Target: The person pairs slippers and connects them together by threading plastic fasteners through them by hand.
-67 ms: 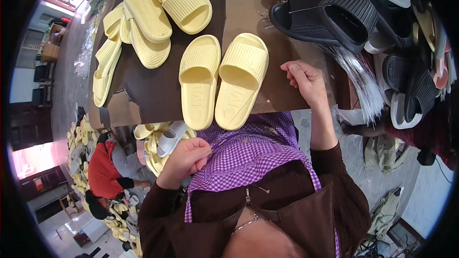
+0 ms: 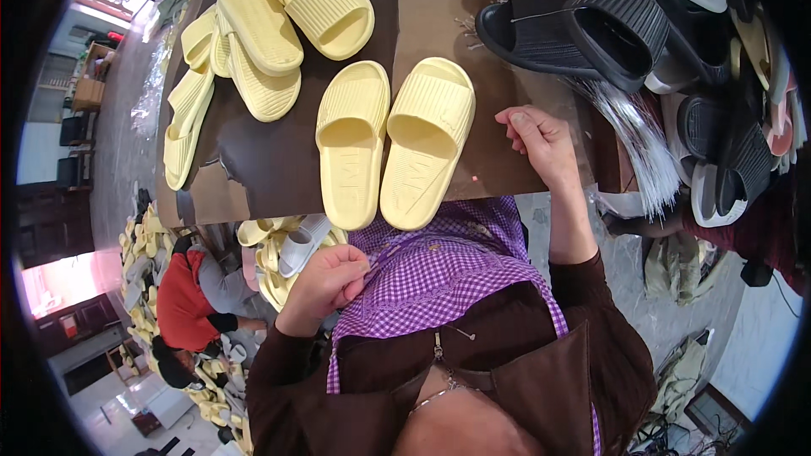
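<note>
The right hand (image 2: pixel 541 145) rests on the brown surface (image 2: pixel 270 165), its fingers (image 2: pixel 517 121) curled loosely together and closed on nothing that shows. Just to their left, near but not touching, lies a pair of pale yellow slippers (image 2: pixel 393 143), side by side with soles down; their long axes run away from the body, toes at the far end and heels overhanging the near edge above the purple checked apron (image 2: pixel 439 274). The right hand is the nearer one. The left hand (image 2: pixel 328 280) is off the surface, down at the waist, its fingers pinched on the apron's edge.

Farther out, more yellow slippers (image 2: pixel 279 25) are heaped at the far left, black slippers (image 2: pixel 574 29) at the far right, and a bundle of thin white strips (image 2: pixel 629 139) lies beside them. Below on the left, a person in a red top (image 2: pixel 182 304) crouches on the floor among scattered slippers.
</note>
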Demonstrator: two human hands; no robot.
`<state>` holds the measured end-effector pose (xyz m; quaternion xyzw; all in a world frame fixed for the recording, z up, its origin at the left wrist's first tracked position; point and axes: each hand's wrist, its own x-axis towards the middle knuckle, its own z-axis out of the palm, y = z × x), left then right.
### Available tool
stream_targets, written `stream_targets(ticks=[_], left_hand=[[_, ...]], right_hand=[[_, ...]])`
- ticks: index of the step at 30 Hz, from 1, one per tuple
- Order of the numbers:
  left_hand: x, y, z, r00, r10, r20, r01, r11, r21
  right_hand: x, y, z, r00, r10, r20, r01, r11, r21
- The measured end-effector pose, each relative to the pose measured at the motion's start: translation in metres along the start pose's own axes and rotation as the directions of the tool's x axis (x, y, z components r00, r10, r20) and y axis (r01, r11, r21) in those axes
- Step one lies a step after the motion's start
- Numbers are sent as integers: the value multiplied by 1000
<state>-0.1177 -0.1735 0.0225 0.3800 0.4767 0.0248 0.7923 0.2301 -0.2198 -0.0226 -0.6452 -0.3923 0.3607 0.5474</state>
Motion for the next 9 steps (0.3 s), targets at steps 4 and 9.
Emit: stream_targets(ticks=[4,9], left_hand=[[-2,-1,-4,1000,15,-14,-16,996,-85],[-8,3,-8,999,10,-44,-10,1000,-6]], right_hand=[[2,-2,0,1000,8,8,-8,1000,-10],[3,-4,1,1000,24,11,-23,1000,-10]])
